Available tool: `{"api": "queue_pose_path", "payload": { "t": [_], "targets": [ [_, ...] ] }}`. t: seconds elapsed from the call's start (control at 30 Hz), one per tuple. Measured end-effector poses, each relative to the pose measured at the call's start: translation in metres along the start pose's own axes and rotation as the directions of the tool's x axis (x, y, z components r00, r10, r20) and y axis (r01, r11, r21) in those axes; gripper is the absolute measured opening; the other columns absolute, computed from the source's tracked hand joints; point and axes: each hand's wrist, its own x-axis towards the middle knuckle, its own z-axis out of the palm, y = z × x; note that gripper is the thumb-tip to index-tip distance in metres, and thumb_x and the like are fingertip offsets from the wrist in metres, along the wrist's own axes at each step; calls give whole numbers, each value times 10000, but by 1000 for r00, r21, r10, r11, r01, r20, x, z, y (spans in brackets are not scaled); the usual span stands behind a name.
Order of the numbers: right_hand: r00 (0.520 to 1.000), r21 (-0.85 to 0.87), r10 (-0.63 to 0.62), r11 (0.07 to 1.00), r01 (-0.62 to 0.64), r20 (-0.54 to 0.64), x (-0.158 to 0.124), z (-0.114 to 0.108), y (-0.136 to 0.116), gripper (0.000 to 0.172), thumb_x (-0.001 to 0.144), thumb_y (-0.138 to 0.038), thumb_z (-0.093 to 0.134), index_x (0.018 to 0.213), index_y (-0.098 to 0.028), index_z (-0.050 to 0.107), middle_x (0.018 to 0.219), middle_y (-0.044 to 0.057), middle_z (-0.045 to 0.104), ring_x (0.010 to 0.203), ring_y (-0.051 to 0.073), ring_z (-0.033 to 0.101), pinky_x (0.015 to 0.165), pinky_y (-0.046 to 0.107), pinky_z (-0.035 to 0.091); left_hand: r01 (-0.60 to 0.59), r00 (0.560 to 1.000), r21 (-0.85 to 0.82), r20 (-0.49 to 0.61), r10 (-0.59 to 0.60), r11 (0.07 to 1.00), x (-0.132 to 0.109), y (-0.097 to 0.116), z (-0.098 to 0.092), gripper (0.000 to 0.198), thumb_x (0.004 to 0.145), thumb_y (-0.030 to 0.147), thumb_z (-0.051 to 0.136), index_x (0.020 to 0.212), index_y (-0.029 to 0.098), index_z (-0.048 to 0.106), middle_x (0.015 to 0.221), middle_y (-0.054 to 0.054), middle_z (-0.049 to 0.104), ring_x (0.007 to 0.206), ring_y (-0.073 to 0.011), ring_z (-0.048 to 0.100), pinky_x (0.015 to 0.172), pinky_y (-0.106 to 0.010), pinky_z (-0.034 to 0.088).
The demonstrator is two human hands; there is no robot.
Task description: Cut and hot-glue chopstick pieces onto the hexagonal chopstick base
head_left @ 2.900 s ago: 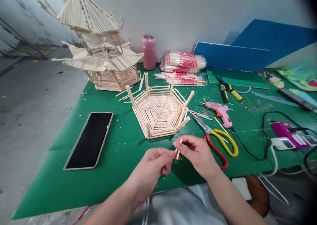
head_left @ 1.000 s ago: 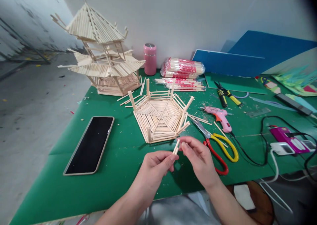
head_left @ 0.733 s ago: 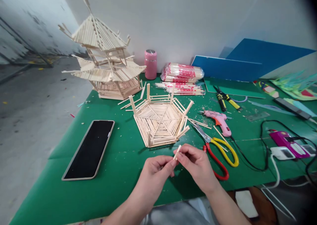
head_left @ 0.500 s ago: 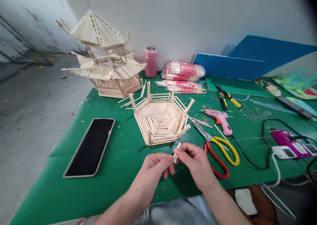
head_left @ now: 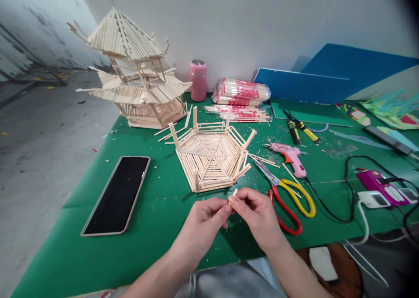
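Between my fingertips is a short piece of pale wooden stick [head_left: 235,192], mostly covered, with one end showing. My left hand [head_left: 209,219] pinches it from the left, and my right hand [head_left: 253,210] grips it from the right; the hands touch at the fingertips. Just beyond them sits a hexagonal stick base [head_left: 212,158] with upright posts at its corners and low rails along some sides. Right of my right hand lie scissors [head_left: 278,183] with one red and one yellow handle, blades partly apart. A pink glue gun [head_left: 291,156] rests behind the scissors.
A stick pagoda [head_left: 137,84] stands back left, beside a pink flask [head_left: 198,80] and wrapped stick bundles [head_left: 242,95]. A phone [head_left: 116,196] lies left. Pliers [head_left: 299,127], blue boards [head_left: 327,79] and a purple device with cables [head_left: 376,186] are on the right.
My left fingers have moved up and closed further over the stick piece, so less of it shows. The camera view has shifted slightly; the other things stay put.
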Motion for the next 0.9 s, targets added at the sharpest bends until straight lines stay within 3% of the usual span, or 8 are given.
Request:
{"api": "queue_pose_path", "payload": {
  "t": [0.2,0.3,0.4,0.5,0.6,0.67,0.77,0.9],
  "targets": [
    [1000,-4,-11,1000,11,11,-1,3,1,248,802,-340,549,610,-188,511,487,-50,466,465,93,440,474,227,373,13,1000,-55,7,-13,998,-1,-8,3,226,735,304,599,597,137,665,541,-5,572,507,-106,446,545,-231,336],
    [1000,-19,-31,999,31,-5,-2,1,0,205,803,-333,553,665,-183,577,563,-22,540,551,112,503,538,235,415,49,999,-132,20,-46,990,-1,-12,2,196,723,303,621,627,138,668,566,-10,598,488,-90,442,500,-215,312],
    [996,-92,-37,995,28,-87,-7,-9,2,184,819,-345,531,852,-199,637,728,10,618,669,136,555,601,241,452,114,993,-193,48,-107,974,-1,-13,0,183,725,312,633,683,140,679,578,-14,615,483,-81,442,480,-205,294],
    [971,-305,-96,952,25,-218,-15,-33,12,190,821,-356,522,906,-215,616,808,24,630,694,147,566,616,253,469,159,987,-244,42,-154,957,-1,-14,-2,178,725,302,641,705,131,691,576,-18,621,478,-70,433,490,-200,299],
    [926,-573,-218,819,3,-308,-25,-69,31,188,807,-351,528,916,-207,583,850,53,617,712,176,572,657,307,481,189,982,-290,37,-186,938,0,-16,-3,173,715,290,654,691,124,696,569,-17,619,484,-62,428,505,-194,305],
    [900,-731,-299,681,-31,-317,-31,-91,44,222,804,-342,507,967,-200,557,931,86,602,814,218,578,720,361,481,197,980,-319,45,-193,927,1,-17,-3,171,707,289,663,693,122,698,560,-17,616,486,-62,426,505,-193,304],
    [902,-861,-326,501,-89,-283,-35,-114,55,273,809,-338,466,1028,-193,540,1022,114,566,931,258,553,742,394,482,204,979,-347,60,-195,916,2,-18,-2,172,698,287,673,694,117,697,563,-22,618,492,-66,430,508,-197,308],
    [923,-926,-296,354,-133,-246,-30,-126,54,314,809,-303,425,1079,-171,516,1032,123,554,908,250,561,723,374,495,212,977,-364,74,-199,907,1,-18,-1,174,702,284,673,702,111,692,566,-23,622,497,-65,433,514,-196,314]
  ]
}}
